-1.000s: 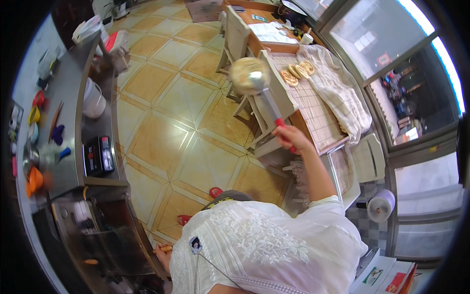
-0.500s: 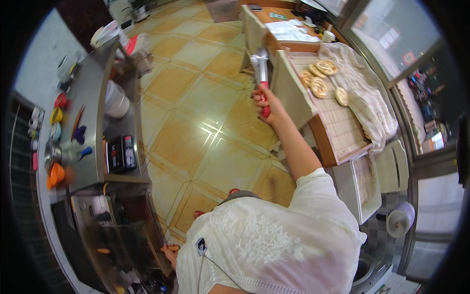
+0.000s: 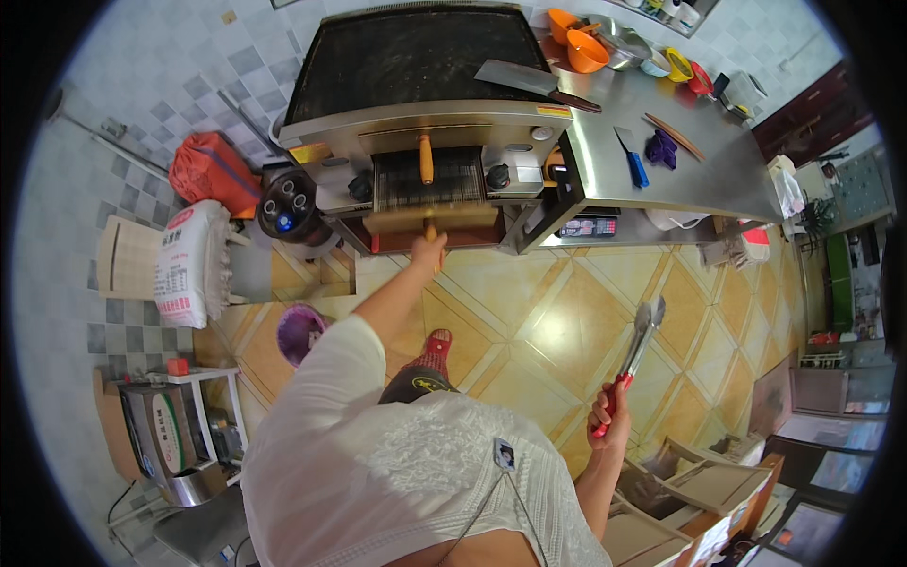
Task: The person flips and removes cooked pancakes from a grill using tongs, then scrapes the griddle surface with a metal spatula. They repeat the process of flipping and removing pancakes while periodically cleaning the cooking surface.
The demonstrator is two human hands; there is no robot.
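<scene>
My left hand [image 3: 430, 253] is closed around the wooden handle [image 3: 431, 232] of a slightly blurred oven door [image 3: 387, 220], which stands out from the front of a metal oven. Above it, a second wooden handle [image 3: 426, 159] hangs in front of a dark ribbed opening [image 3: 397, 180]. The oven carries a wide black griddle plate [image 3: 416, 57] on top. Over the tiled floor, my right hand [image 3: 607, 416] grips a pair of tongs [image 3: 639, 342] with red handles and metal ends, well apart from the oven.
A large cleaver [image 3: 520, 77] lies from the griddle onto the steel counter [image 3: 718, 180]. A blue-handled knife [image 3: 631, 159], purple cloth [image 3: 660, 149] and orange bowls [image 3: 587, 51] sit there too. Left are a white sack [image 3: 189, 265] on a chair, a black cooker [image 3: 295, 208] and a purple bin [image 3: 300, 333].
My view has swung from the table with flatbreads round to the oven. My left hand remains on a wooden handle, and my right hand still holds the tongs.
</scene>
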